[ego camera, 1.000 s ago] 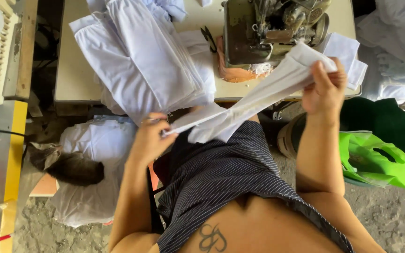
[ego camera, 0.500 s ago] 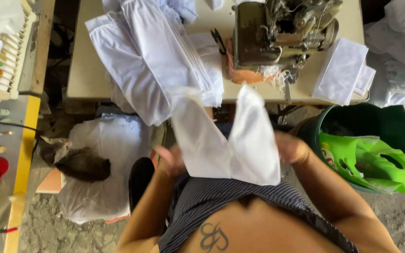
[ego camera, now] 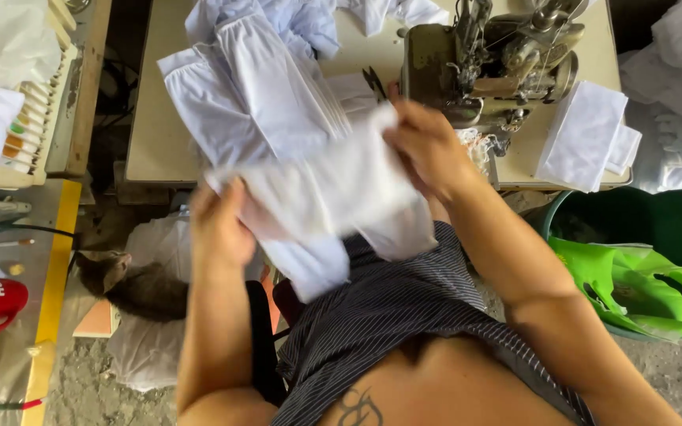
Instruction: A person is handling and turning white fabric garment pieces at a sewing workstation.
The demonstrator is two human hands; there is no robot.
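I hold the white cloth point(ego camera: 333, 189) in front of the sewing machine point(ego camera: 487, 59): my left hand point(ego camera: 219, 225) pinches its near-left edge, my right hand point(ego camera: 428, 146) grips its top beside the machine.

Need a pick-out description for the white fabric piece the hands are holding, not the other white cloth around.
Start at the sewing machine on the beige table. Just in front of its near edge, over the striped lap, the left hand and right hand hold a white fabric piece between them. Unlike the white garments lying on the table, it is lifted and gripped at both ends.
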